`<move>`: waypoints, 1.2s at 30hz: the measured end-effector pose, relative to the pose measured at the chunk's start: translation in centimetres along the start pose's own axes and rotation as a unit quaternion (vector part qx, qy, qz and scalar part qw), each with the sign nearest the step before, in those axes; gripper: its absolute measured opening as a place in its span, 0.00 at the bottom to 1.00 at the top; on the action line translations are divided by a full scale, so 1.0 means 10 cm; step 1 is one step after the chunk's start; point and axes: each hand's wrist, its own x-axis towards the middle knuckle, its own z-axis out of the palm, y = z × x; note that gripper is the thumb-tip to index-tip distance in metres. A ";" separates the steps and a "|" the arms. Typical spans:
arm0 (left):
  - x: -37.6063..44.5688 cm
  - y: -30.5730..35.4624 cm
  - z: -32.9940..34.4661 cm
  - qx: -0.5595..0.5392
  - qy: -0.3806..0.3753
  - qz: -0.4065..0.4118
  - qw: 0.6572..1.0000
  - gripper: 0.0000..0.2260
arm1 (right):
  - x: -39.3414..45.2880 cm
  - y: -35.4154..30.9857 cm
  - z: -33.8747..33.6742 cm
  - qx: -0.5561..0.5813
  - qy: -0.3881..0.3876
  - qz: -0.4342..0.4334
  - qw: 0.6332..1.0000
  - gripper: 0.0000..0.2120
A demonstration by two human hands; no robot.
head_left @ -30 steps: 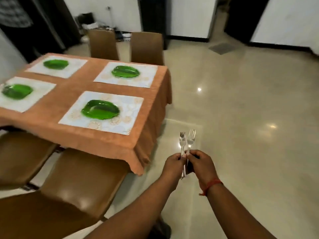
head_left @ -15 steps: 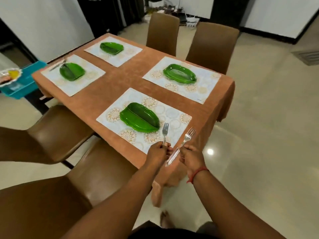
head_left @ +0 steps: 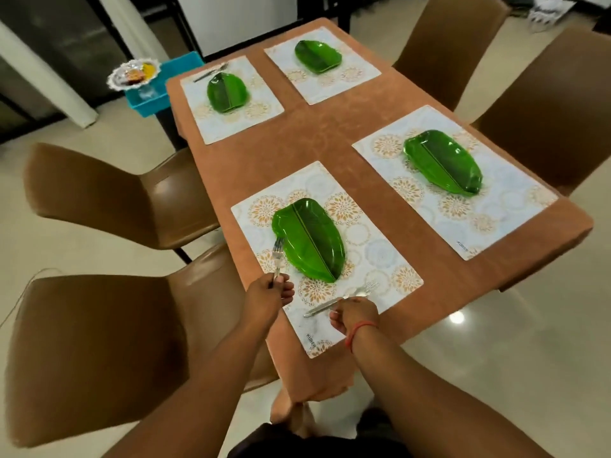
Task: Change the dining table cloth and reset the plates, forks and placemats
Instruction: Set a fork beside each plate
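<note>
Fingers (head_left: 287, 285) of the left hand (head_left: 266, 297) are curled round the handle of one fork (head_left: 277, 251), whose tines point toward the top of the frame and lie over the left edge of the nearest green plate (head_left: 309, 240). The right hand (head_left: 355, 315), at lower centre, pinches the handle of a second fork (head_left: 340, 298); this fork lies almost level, tines toward the right, over the near end of the nearest placemat (head_left: 373, 246).

On the tabletop, an orange-brown tablecloth (head_left: 307, 140) covers the whole surface. Four pale patterned placemats lie on it, counted: the nearest one at centre, one at right centre (head_left: 515, 206), one at upper left (head_left: 231, 123) and one at upper centre (head_left: 350, 81). Each carries one green leaf-shaped plate, four plates in all: the other three sit at right centre (head_left: 443, 161), upper left (head_left: 227, 92) and upper centre (head_left: 318, 56). A third fork (head_left: 210, 72) lies on the upper-left placemat, beyond its plate. That makes three forks visible, two in the hands and one set down.

Four brown chairs stand round the table: two along the left of the frame (head_left: 99, 200) (head_left: 92, 355) and two at the upper right (head_left: 453, 44) (head_left: 555, 107). A blue tray (head_left: 150, 100) at upper left, beside the far corner, holds a glass dish (head_left: 134, 74).
</note>
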 end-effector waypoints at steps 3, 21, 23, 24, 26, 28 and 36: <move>-0.04 0.02 0.14 -0.020 0.038 -0.001 0.999 0.09 | 0.09 -0.06 -0.03 -0.012 -0.022 0.046 0.999 0.13; 0.31 0.28 1.48 -0.004 -0.120 -0.029 0.992 0.10 | -0.02 -0.85 -0.60 -0.248 0.010 -0.245 0.937 0.11; 0.29 0.33 1.75 0.018 -0.176 -0.008 0.984 0.10 | 0.00 -1.01 -0.78 -0.206 0.013 -0.258 0.944 0.10; 0.26 0.37 1.89 0.025 -0.201 0.002 0.979 0.10 | 0.02 -1.09 -0.88 -0.182 0.011 -0.259 0.948 0.11; 0.23 0.46 2.15 0.055 -0.228 0.026 0.972 0.10 | 0.07 -1.25 -1.09 -0.133 0.014 -0.258 0.957 0.09; 0.26 0.60 2.48 0.120 -0.235 0.070 0.962 0.10 | 0.17 -1.52 -1.34 -0.074 0.008 -0.251 0.965 0.07; 0.48 0.95 3.63 0.114 -0.173 0.050 0.977 0.09 | 0.73 -2.55 -2.10 -0.034 -0.062 -0.187 0.980 0.08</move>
